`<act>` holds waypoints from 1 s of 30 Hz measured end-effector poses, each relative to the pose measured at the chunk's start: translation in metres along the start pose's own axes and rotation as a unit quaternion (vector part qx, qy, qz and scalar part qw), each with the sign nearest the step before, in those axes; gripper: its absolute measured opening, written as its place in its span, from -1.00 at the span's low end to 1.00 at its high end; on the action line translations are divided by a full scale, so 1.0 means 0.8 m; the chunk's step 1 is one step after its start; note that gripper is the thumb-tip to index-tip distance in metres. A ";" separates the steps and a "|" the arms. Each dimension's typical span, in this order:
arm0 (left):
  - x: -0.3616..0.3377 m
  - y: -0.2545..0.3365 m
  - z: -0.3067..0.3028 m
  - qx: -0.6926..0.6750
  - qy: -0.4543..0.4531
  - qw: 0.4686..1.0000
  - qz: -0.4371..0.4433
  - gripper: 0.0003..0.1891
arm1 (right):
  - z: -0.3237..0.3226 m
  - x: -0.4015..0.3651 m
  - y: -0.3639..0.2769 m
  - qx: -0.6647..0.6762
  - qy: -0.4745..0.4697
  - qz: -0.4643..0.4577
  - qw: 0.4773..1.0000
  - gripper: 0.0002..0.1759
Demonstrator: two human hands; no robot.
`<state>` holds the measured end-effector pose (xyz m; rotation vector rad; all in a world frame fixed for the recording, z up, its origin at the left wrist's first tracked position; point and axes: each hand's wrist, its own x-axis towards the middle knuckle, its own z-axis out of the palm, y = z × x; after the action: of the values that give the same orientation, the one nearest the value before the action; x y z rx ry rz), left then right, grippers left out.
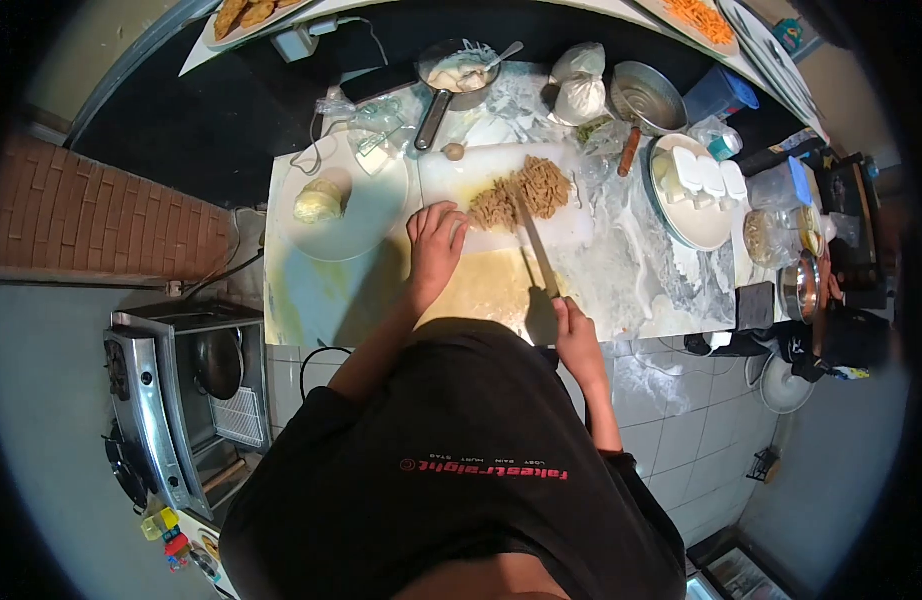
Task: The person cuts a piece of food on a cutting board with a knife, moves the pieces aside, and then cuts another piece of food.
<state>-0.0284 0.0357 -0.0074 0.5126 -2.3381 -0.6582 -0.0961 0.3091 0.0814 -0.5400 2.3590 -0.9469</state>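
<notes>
A long knife (537,243) is gripped at its handle by my right hand (575,335), near the front edge of the table. Its blade reaches forward into chopped brown food (544,186), which lies in two adjoining heaps on a white cutting board (446,178). My left hand (438,238) rests at the board's left edge, beside the left heap, with its fingers bent and their tips close to the food. Whether those fingers pinch anything is too small to tell. A small round brown item (454,151) sits near the board's back edge.
On the left is a round clear sheet or plate (371,225) with a pale yellow lump (319,202). A pan (463,75), a bag of white powder (580,85) and a metal bowl (648,97) stand behind. At right, a plate (696,227) holds white containers.
</notes>
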 end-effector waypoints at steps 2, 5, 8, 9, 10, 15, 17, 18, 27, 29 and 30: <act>0.001 0.007 0.002 0.014 -0.005 1.000 0.003 -0.86 | -0.008 0.002 0.013 0.034 0.039 0.001 0.999 -0.45; 0.007 0.011 0.003 -0.001 -0.017 1.000 0.005 -0.84 | -0.026 0.009 0.023 0.014 0.044 0.019 0.999 -0.45; 0.018 0.011 0.004 -0.027 -0.031 0.999 0.003 -0.72 | -0.036 0.022 0.035 -0.002 0.069 0.022 0.997 -0.49; 0.019 0.009 0.008 -0.005 0.009 1.000 -0.010 -0.64 | -0.042 0.027 0.032 -0.038 0.078 0.018 0.996 -0.52; 0.021 0.005 0.013 0.015 0.049 0.998 -0.022 -0.57 | -0.048 0.034 0.031 -0.076 0.088 0.015 0.993 -0.54; 0.026 0.003 0.023 0.051 0.005 0.999 -0.014 -0.40 | -0.058 0.080 0.046 -0.146 0.134 -0.051 0.979 -0.65; 0.023 0.007 0.018 0.060 -0.016 0.998 -0.011 -0.35 | -0.060 0.104 0.054 -0.154 0.149 -0.089 0.973 -0.65; 0.024 0.007 0.015 0.073 -0.029 0.997 0.000 -0.32 | -0.061 0.114 0.053 -0.158 0.167 -0.133 0.964 -0.66; 0.024 -0.016 -0.001 0.041 -0.081 0.995 -0.027 -0.21 | -0.096 0.180 0.051 -0.253 0.149 -0.098 0.951 -0.66; 0.024 -0.011 -0.003 0.051 -0.090 0.993 -0.048 -0.19 | -0.096 0.189 0.056 -0.257 0.151 -0.092 0.950 -0.66; 0.026 0.000 -0.006 0.055 -0.094 0.993 -0.051 -0.15 | -0.097 0.194 0.060 -0.258 0.157 -0.079 0.950 -0.66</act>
<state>-0.0403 0.0232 0.0056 0.6482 -2.5485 -0.6521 -0.2718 0.2974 0.0428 -0.8390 2.9074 -0.4935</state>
